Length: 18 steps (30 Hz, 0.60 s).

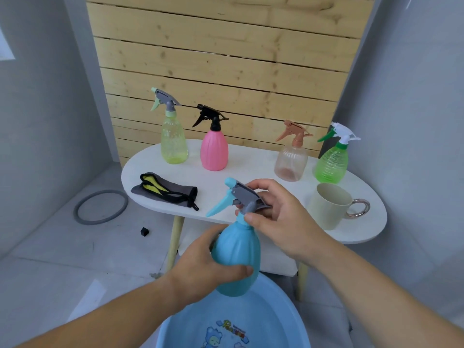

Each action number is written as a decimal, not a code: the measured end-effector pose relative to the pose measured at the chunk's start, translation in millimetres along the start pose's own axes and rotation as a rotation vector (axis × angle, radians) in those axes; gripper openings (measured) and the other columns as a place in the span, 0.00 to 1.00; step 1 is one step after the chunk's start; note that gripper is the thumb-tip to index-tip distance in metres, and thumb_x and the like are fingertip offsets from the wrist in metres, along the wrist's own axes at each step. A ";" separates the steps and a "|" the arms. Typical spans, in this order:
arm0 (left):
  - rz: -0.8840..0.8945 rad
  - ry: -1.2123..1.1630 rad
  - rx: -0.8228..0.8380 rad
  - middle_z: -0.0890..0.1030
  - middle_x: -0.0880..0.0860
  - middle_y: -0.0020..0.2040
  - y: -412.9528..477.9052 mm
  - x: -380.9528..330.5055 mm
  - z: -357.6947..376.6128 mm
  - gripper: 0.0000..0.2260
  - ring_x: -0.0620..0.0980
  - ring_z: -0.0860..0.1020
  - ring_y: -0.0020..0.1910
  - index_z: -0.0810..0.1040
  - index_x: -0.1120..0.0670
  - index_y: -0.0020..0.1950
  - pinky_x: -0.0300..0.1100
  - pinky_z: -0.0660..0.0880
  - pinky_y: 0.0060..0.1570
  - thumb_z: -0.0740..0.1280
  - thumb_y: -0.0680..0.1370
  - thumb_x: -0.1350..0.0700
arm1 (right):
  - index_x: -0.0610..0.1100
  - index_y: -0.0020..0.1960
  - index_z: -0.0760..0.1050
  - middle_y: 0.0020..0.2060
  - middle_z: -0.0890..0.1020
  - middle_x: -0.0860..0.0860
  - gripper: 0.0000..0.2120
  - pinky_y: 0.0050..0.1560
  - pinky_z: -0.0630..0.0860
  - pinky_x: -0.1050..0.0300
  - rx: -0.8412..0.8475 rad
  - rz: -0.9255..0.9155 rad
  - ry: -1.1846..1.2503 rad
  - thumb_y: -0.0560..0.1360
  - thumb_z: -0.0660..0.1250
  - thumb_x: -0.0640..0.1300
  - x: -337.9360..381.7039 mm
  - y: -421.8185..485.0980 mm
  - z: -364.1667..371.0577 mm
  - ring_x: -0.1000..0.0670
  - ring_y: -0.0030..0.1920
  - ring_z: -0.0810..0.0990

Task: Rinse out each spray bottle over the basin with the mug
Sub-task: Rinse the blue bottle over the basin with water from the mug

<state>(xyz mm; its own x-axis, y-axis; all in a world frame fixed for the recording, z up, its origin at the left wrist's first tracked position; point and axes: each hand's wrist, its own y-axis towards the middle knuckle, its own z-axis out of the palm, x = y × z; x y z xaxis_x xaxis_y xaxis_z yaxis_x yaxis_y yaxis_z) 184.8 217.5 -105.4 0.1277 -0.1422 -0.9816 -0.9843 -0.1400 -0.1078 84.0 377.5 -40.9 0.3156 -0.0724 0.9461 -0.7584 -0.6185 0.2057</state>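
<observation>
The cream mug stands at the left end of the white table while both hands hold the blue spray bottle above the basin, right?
Wrong end: the head view shows the cream mug at the right end of the white table. Left hand and right hand do hold the blue spray bottle above the basin.

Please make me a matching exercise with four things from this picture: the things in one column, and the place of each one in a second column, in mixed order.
1. blue spray bottle
2. mug
3. pink spray bottle
4. grey cloth

A. lies on the table, left side
B. held by the left hand and right hand over the basin
C. upright at the back of the table
D. on the table, right front part

Pairs: 1-B, 2-D, 3-C, 4-A
</observation>
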 end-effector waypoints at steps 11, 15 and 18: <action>-0.002 0.001 0.033 0.84 0.41 0.50 -1.5 -0.4 3.4 0.30 0.43 0.84 0.50 0.78 0.40 0.62 0.46 0.83 0.52 0.84 0.64 0.53 | 0.48 0.65 0.74 0.57 0.83 0.54 0.23 0.65 0.76 0.50 0.113 0.016 -0.201 0.75 0.66 0.29 8.4 -5.4 -14.7 0.54 0.60 0.81; 0.003 0.013 0.026 0.84 0.39 0.50 -2.1 1.2 5.1 0.31 0.42 0.83 0.50 0.77 0.39 0.63 0.45 0.84 0.52 0.84 0.64 0.54 | 0.51 0.58 0.76 0.49 0.83 0.58 0.15 0.58 0.76 0.58 0.136 0.048 -0.325 0.75 0.70 0.37 10.7 -6.2 -12.9 0.60 0.52 0.81; -0.005 0.006 0.022 0.84 0.39 0.49 -2.8 3.1 6.5 0.31 0.41 0.84 0.50 0.77 0.40 0.64 0.44 0.83 0.51 0.83 0.66 0.56 | 0.54 0.52 0.74 0.43 0.80 0.59 0.09 0.50 0.75 0.59 0.098 0.091 -0.397 0.75 0.72 0.47 8.9 -9.0 -4.7 0.58 0.42 0.77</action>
<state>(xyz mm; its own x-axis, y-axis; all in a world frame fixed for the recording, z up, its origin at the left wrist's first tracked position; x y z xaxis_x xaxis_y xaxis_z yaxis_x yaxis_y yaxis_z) 187.1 223.8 -109.1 0.1329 -0.1470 -0.9802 -0.9861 -0.1187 -0.1159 90.9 386.0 -33.2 0.4599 -0.4143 0.7854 -0.7415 -0.6658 0.0830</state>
